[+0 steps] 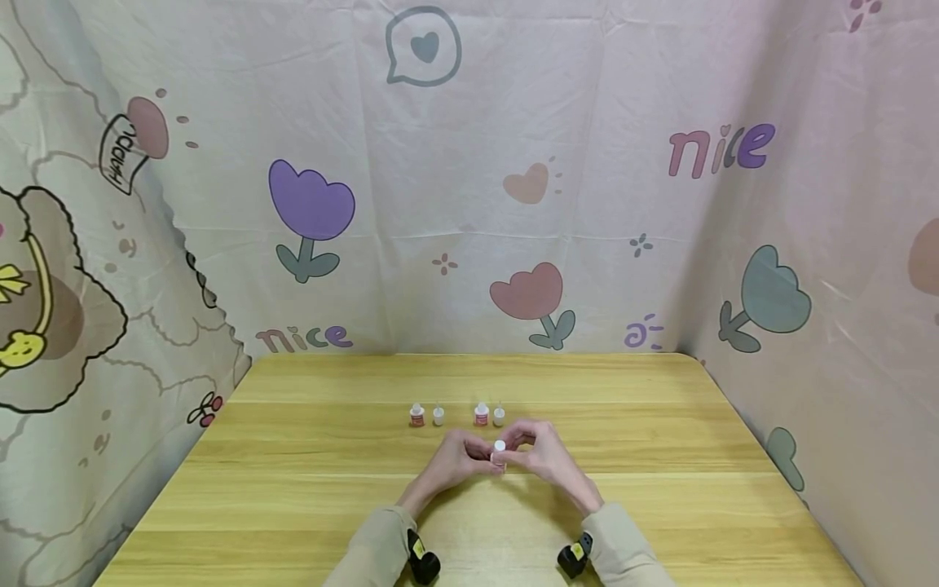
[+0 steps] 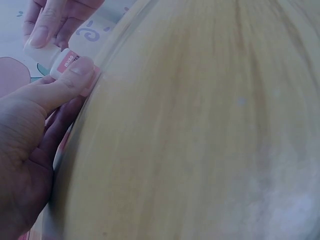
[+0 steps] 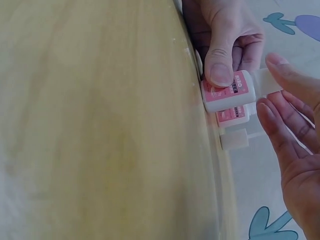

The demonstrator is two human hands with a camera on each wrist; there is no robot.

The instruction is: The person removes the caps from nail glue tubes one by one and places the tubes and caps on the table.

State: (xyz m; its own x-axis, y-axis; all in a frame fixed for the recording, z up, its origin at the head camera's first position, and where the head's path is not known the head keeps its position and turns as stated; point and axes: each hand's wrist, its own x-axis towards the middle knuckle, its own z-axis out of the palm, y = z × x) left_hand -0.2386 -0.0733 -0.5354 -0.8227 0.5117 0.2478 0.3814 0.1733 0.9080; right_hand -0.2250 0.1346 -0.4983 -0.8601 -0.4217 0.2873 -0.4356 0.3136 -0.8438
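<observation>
Left hand (image 1: pixel 453 463): your grip is pinching body of small pink-labelled bottle (image 3: pixel 232 97), thumb lying across label. Right hand (image 1: pixel 543 456): your thumb and fingers are pinching white cap (image 1: pixel 500 446). Bottle is sitting directly between your hands, long axis running near upright, cap uppermost, in line with body. Left is holding low, right high; neither hand is clearly nearer. Can't tell whether base is touching table (image 1: pixel 330 456). Beyond your hands, two similar bottles (image 1: pixel 417 416) (image 1: pixel 481 416) are standing upright, loose cap (image 1: pixel 438 417) (image 1: pixel 499 417) resting just right of each.
</observation>
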